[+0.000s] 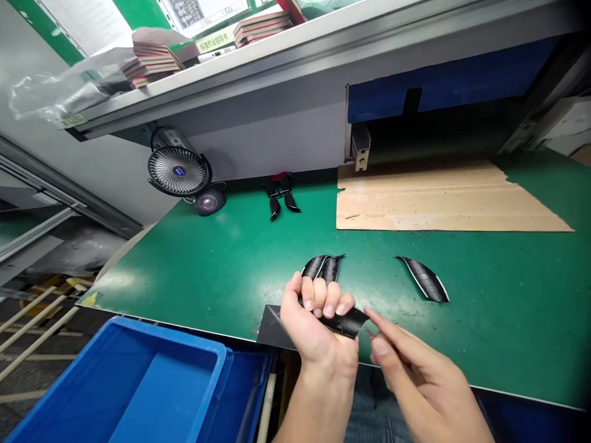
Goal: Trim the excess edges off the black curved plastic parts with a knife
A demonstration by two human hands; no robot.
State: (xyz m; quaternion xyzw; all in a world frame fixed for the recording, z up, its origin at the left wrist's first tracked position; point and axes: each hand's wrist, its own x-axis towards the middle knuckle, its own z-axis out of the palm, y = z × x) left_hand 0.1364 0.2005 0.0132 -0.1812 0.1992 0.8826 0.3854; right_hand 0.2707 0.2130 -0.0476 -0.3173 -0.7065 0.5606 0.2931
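Observation:
My left hand (323,326) is wrapped around a curved black plastic piece (349,322), palm turned up and fingers curled over it, above the table's near edge. The piece's right end sticks out past my little finger. Close by that end is my right hand (415,375), index fingertip at its corner and thumb bent beneath. Whatever lies between finger and thumb is too small to make out. Just beyond my left hand, two similar curved black pieces (318,266) lie side by side, partly hidden by my fingers. Another curved black piece (423,279) rests farther right.
The green tabletop (221,271) carries a small round fan (179,171), black parts (281,195) at the back and a cardboard sheet (443,200). A dark flat piece (272,326) lies at the near edge. Blue bins (124,381) stand below left. Overhead runs a shelf (258,67).

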